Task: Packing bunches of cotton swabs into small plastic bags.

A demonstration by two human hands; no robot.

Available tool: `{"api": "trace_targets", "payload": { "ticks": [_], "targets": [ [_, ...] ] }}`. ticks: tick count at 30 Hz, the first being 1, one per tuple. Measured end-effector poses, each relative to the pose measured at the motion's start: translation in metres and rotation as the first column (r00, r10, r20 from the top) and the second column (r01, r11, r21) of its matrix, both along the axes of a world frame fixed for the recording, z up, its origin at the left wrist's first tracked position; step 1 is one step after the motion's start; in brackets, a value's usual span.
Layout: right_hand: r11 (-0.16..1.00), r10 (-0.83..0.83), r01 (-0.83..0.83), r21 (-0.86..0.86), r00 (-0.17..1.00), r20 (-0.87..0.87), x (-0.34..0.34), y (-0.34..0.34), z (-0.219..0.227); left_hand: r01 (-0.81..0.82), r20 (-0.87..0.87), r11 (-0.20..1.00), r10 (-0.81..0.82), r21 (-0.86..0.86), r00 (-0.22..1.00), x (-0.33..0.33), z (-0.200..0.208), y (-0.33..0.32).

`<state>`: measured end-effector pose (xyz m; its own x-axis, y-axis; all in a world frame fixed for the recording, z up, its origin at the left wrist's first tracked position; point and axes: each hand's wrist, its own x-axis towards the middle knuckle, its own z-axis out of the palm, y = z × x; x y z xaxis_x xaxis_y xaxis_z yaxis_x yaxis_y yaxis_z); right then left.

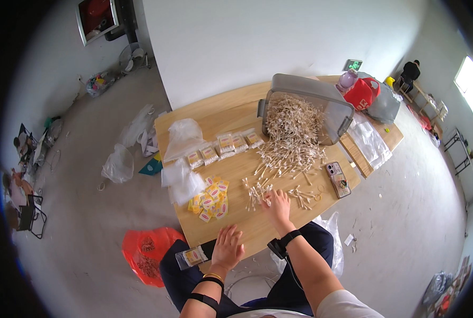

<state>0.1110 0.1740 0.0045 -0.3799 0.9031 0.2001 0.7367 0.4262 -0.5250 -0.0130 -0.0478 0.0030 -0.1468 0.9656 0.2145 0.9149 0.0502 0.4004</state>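
Observation:
My right hand [277, 208] reaches over the table, its fingers pinched on cotton swabs at the edge of a small loose bunch [255, 195]. My left hand [227, 248] rests at the table's near edge with its fingers stretched out, holding nothing visible. Beside it, over my left thigh, lies a clear packet with a yellow-and-white label [195, 256]. A heap of yellow-and-white cards [211, 199] lies beyond my left hand. To the right of my right hand are a few scattered swabs [301, 198].
A tipped grey plastic bin [338, 108] spills a large pile of cotton swabs [295, 127]. Filled packets [226, 143] stand in a row, with clear bags [184, 139] to their left. A phone [338, 179] lies at right; a red bag [150, 254] is on the floor.

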Motion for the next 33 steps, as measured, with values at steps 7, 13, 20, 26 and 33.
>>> {"api": "trace_targets", "payload": {
  "ticks": [7, 13, 20, 26, 33],
  "targets": [
    [0.994, -0.052, 0.024, 0.109, 0.965, 0.258, -0.042, -0.002, 0.0, 0.002, 0.022, 1.0, -0.002, 0.028, 1.0, 0.002, 0.002, 0.002],
    [0.998, 0.037, -0.048, 0.043, 0.973, 0.227, -0.039, -0.012, -0.001, -0.005, 0.029, 1.0, 0.004, 0.012, 1.0, 0.001, 0.001, 0.001],
    [0.987, 0.16, -0.157, -0.029, 0.976, 0.149, -0.012, -0.026, 0.001, -0.008, 0.047, 1.0, 0.007, 0.014, 0.999, 0.0, -0.003, -0.001],
    [0.933, 0.36, -0.36, -0.023, 0.927, 0.102, 0.007, -0.031, 0.002, 0.003, 0.055, 0.998, -0.006, 0.056, 0.998, -0.001, -0.008, -0.001],
    [0.946, 0.323, -0.323, -0.001, 0.946, 0.007, -0.006, -0.031, 0.02, 0.0, 0.059, 0.998, -0.004, 0.066, 0.998, -0.003, -0.005, -0.001]
  ]
}}
